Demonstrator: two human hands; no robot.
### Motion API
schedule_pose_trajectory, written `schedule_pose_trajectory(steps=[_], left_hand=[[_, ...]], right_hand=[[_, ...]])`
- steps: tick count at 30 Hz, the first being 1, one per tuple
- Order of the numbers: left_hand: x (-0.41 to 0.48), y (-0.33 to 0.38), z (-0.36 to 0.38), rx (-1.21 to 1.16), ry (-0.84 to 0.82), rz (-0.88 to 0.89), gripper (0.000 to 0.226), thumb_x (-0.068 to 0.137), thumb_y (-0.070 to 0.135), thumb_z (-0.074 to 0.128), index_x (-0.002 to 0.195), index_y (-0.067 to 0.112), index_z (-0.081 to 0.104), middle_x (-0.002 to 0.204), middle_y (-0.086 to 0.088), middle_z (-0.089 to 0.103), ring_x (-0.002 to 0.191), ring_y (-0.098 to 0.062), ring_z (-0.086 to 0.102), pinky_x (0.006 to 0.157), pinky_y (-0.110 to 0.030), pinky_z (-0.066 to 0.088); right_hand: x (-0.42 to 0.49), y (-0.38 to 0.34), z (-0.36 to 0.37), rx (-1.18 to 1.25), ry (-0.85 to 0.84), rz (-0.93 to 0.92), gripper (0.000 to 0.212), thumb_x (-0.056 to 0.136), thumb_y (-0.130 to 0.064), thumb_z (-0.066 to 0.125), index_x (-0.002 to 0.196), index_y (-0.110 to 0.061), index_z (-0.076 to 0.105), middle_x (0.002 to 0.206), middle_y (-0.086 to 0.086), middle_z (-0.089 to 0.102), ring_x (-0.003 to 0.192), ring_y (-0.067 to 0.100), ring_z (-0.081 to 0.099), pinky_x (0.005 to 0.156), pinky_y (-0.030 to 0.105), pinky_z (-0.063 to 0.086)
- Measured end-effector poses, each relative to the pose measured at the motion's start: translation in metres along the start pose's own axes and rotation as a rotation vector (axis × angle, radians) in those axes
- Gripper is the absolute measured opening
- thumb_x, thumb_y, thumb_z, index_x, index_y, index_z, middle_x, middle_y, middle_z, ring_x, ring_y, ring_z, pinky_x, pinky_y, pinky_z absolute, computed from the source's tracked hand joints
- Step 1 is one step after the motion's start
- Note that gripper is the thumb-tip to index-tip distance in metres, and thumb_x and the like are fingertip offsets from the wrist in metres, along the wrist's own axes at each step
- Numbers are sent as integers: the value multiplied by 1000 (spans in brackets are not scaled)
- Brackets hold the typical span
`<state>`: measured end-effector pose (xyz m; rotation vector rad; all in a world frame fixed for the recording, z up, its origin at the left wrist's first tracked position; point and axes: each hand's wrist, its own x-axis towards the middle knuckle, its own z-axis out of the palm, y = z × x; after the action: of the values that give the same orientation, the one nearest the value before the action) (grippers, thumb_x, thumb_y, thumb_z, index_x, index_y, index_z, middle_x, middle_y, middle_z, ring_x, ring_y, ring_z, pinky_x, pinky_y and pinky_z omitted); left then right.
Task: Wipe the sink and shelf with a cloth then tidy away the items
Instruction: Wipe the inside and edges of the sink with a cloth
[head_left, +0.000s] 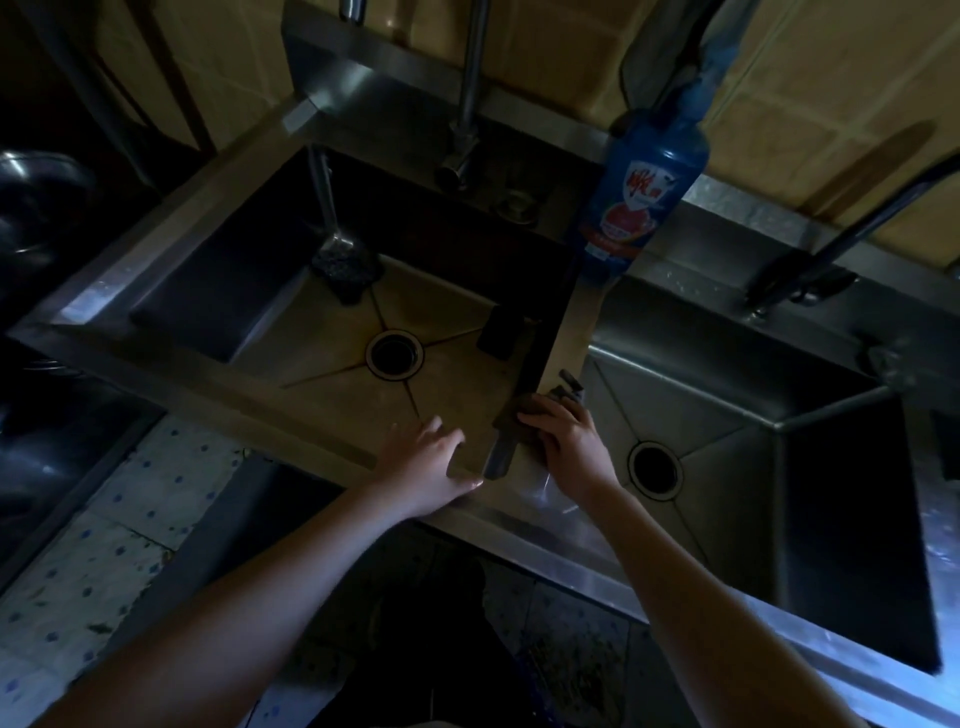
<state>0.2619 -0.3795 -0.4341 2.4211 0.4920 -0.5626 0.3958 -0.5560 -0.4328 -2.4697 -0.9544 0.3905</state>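
Note:
A steel double sink fills the head view: the left basin (322, 358) and the right basin (727, 415), split by a narrow divider (571, 332). My right hand (569, 441) presses a dark cloth (511, 415) onto the near end of the divider, fingers curled over it. My left hand (423, 462) rests flat on the front rim of the left basin, fingers apart, holding nothing. A blue detergent bottle (644, 192) stands at the far end of the divider. A steel shelf (374, 67) runs along the wall above.
A long-handled scrubber (340, 260) leans in the left basin, and a dark sponge-like block (501, 332) lies near its right wall. One tap (470, 98) hangs over the left basin, another tap (852, 228) at the right. Pots (36, 208) sit in shadow at left.

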Motion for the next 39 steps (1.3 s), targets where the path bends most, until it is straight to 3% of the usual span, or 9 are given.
schedule_pose_trajectory(steps=[2,4,9,14,21,26,30,35,39], left_hand=[[2,7,1,-78,3,-6,64,82,58,54,135,27,36,156,-10,14,142,-29,16,110,-51,21],[4,15,2,-132,11,-10,62,83,55,55,134,24,38,155,-12,15,142,-29,16,107,-47,26],[26,35,-4,-75,99,-13,57,83,56,54,128,23,43,150,-12,29,140,-26,22,109,-45,22],[56,59,-9,-37,142,21,61,80,61,54,125,21,47,141,-11,42,136,-27,30,106,-44,27],[90,71,-12,-69,190,-21,54,78,63,54,116,24,50,118,-3,53,111,-22,49,94,-38,35],[102,70,-13,-74,177,-68,52,78,56,60,117,24,49,121,-2,50,115,-23,47,101,-41,34],[105,70,-14,-93,166,-84,52,77,51,65,118,23,49,122,-4,49,115,-25,46,100,-43,37],[107,73,-16,-106,149,-90,54,75,50,67,120,24,51,122,-5,51,115,-25,46,101,-44,36],[108,73,-15,-139,149,-60,48,74,46,69,113,21,54,115,-5,54,110,-25,50,96,-42,40]], right_hand=[[16,4,-5,3,-6,15,32,93,-12,53,118,-28,66,141,-8,50,139,22,32,104,43,45],[34,10,-14,-6,-21,26,32,94,-15,52,120,-28,65,143,-8,48,140,21,30,105,44,44],[65,28,-28,-193,-109,-45,46,92,-10,54,132,-31,53,153,-6,33,146,27,18,107,49,41],[94,44,-39,-289,-106,-155,49,89,-10,58,134,-28,51,155,-1,30,146,33,14,118,52,22],[146,65,-58,-191,-83,-127,52,87,4,53,131,-23,56,153,-2,34,147,32,13,120,47,18],[183,81,-65,-235,-40,-181,47,84,7,55,124,-18,63,150,2,39,146,37,15,120,51,14],[193,80,-62,-122,-59,-124,42,85,7,51,120,-13,65,147,6,44,145,40,15,121,49,10],[155,70,-54,-12,-61,-152,34,87,3,55,114,-11,68,142,8,50,142,39,22,117,49,23],[123,64,-44,-41,-124,-194,34,87,-7,58,118,-19,66,145,1,47,144,35,20,119,47,23]])
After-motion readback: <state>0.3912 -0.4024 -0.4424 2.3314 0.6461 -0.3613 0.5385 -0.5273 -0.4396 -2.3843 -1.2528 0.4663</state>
